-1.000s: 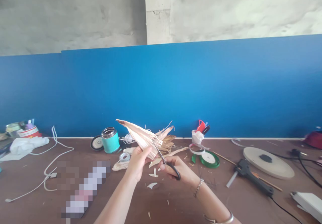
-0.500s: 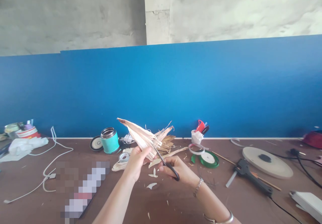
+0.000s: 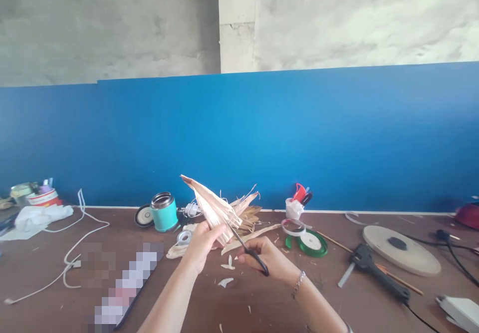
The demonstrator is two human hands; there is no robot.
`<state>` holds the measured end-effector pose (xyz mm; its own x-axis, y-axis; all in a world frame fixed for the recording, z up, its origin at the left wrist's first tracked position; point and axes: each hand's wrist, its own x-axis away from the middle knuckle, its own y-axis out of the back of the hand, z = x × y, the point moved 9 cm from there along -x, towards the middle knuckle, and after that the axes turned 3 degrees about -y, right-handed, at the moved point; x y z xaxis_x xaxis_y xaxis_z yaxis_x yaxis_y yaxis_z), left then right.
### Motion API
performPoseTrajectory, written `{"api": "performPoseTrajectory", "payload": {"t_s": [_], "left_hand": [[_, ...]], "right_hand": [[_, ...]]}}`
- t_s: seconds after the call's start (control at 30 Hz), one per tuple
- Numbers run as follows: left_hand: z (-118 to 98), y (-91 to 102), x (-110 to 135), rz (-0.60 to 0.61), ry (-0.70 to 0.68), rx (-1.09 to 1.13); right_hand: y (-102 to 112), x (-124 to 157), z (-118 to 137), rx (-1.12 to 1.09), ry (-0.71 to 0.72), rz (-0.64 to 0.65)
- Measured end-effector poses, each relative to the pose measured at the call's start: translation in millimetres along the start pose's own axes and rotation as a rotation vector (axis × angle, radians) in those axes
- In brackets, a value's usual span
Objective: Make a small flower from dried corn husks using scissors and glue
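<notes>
Pinched between the thumb and fingers of my left hand (image 3: 204, 243) is a pale dried corn husk (image 3: 215, 208), its brown tip pointing up and left. My right hand (image 3: 267, 258) grips a pair of scissors (image 3: 256, 262) by the black handles. Their blades reach up-left to the husk's lower right edge, beside my left thumb; whether they are closed on it I cannot tell. Behind the hands lies a heap of more dried husks (image 3: 250, 220). Small cut husk scraps (image 3: 225, 282) are scattered on the brown table (image 3: 209, 308) below.
A turquoise jar (image 3: 163, 213) and a roll of clear tape (image 3: 184, 237) stand at left. Toward the right are a green ribbon spool (image 3: 313, 243), a white cup of pens (image 3: 294, 208), a glue gun (image 3: 379, 273) and a round disc (image 3: 415, 258). White cables (image 3: 67, 258) trail on the far left.
The view has shifted slightly, so everything sits a little lower. Both hands keep their holds, and the scissors stay at the husk's edge, their handles now slightly farther from my left hand.
</notes>
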<state>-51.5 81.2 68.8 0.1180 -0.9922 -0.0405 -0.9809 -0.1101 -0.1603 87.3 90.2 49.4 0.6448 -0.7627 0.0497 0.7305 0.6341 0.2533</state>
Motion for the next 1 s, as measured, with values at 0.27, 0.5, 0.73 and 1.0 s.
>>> {"api": "performPoseTrajectory", "payload": {"t_s": [0.27,0.5,0.73,1.0], "left_hand": [[-4.7,0.1,3.0,0.028,0.025,-0.08],[-5.4,-0.1,1.4,0.066,0.039,-0.122],[-4.1,3.9,1.0,0.085,0.062,-0.198],[-4.8,4.7,1.7,0.106,0.061,-0.269]], "right_hand": [[4.1,-1.3,-6.3,0.068,-0.035,-0.002],[5.2,2.3,-3.6,0.072,-0.073,0.017],[9.7,5.4,-5.3,0.119,-0.123,0.009],[12.3,6.7,-8.7,0.192,-0.127,0.015]]}}
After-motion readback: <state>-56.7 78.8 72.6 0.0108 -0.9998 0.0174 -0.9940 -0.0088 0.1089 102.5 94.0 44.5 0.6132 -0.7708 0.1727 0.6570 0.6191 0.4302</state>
